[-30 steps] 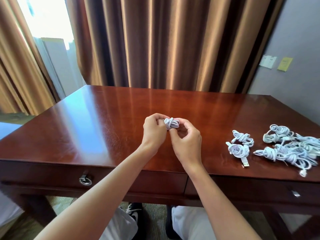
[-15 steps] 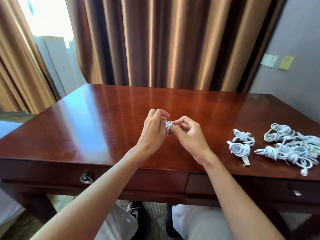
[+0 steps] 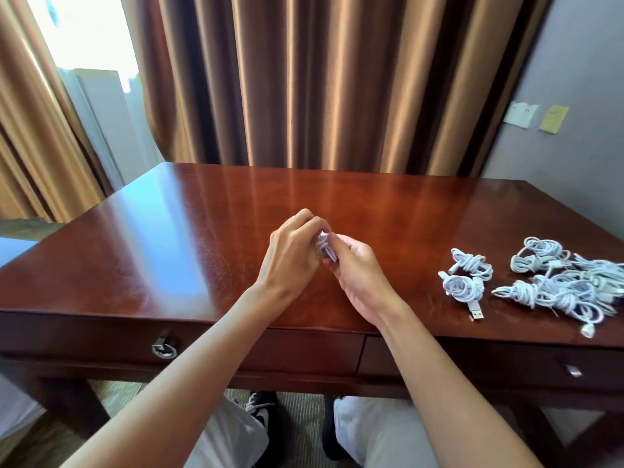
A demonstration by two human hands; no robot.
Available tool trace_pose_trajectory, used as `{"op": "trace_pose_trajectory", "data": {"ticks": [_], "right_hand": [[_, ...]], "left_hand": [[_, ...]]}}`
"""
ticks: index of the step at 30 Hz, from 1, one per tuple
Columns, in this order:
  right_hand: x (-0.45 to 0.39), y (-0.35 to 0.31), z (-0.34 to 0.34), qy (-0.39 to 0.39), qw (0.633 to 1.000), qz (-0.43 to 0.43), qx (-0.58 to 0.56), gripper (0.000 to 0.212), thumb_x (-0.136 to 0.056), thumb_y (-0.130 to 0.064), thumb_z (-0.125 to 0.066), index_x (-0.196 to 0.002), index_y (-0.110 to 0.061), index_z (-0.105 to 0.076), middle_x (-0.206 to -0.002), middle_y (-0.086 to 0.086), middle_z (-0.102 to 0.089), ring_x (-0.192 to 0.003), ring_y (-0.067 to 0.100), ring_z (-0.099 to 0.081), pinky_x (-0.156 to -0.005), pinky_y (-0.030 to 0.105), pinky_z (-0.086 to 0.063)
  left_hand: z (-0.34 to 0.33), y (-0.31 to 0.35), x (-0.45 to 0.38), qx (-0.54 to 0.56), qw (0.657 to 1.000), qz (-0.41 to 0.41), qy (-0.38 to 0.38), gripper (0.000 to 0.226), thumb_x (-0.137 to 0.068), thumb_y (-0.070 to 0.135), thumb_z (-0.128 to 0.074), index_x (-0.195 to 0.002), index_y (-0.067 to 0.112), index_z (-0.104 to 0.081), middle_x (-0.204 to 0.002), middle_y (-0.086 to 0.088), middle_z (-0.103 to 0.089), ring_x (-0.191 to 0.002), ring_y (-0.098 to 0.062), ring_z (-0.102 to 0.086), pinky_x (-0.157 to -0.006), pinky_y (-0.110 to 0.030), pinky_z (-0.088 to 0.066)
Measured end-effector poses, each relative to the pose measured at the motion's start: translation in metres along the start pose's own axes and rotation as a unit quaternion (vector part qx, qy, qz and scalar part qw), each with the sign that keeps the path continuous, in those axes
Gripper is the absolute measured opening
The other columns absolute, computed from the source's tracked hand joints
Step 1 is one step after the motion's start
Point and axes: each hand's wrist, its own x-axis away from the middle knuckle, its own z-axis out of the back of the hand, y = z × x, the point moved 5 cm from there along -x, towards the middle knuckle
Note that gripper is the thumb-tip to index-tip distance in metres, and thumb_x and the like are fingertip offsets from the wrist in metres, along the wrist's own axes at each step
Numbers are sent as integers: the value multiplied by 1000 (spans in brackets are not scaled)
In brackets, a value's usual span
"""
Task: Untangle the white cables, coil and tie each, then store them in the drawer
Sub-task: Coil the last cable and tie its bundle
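While both hands, left hand [image 3: 292,253] and right hand [image 3: 358,275], pinch one coiled cable [image 3: 326,248], two tied coils [image 3: 467,276] lie beside a pile [image 3: 567,285].

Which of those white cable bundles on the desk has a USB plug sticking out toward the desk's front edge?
The small coiled bundle nearest the hands, in front of its neighbour. Its metal plug points at the front edge, apart from the big pile.

both hands [image 3: 324,265] gripping coiled white cable [image 3: 325,248], desk [image 3: 189,238]
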Motion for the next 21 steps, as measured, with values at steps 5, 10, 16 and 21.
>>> {"op": "trace_pose_trajectory", "data": {"ticks": [5, 10, 16, 21], "right_hand": [[-2, 2, 0, -2, 998, 34, 46, 37, -109, -26, -43, -80, -8, -58, -85, -1, -62, -72, 0, -56, -73, 17, -48], [-3, 0, 9, 77, 997, 26, -9, 45, -109, -25, -43, -66, -12, -52, -81, -5, -66, -65, 2, -56, -71, 20, -46], [-5, 6, 11, 106, 993, 5, -54, 45, -109, -27, -44, -67, -10, -51, -76, 1, -61, -63, 2, -55, -68, 17, -46], [-5, 8, 18, 93, 993, -30, -67, 41, -107, -27, -49, -71, -9, -57, -79, 4, -62, -60, 4, -54, -66, 17, -47]], "left_hand": [[4, 6, 0, 40, 999, -30, -2, 21, -84, -8, -53, -93, 7, -64, -87, 4, -52, -69, -12, -56, -59, -24, -47], [0, 5, 4, 125, 992, -18, -18, 36, -73, -25, -42, -87, 1, -63, -86, -5, -54, -76, -17, -56, -66, -28, -48], [3, -3, 10, 152, 985, 45, 65, 35, -64, -19, -36, -73, 5, -59, -80, -4, -53, -75, -23, -55, -66, -27, -43], [-2, -11, 17, 167, 979, 110, 49, 21, -89, -11, -56, -88, 10, -61, -85, -4, -62, -79, -18, -61, -65, -23, -48]]}}
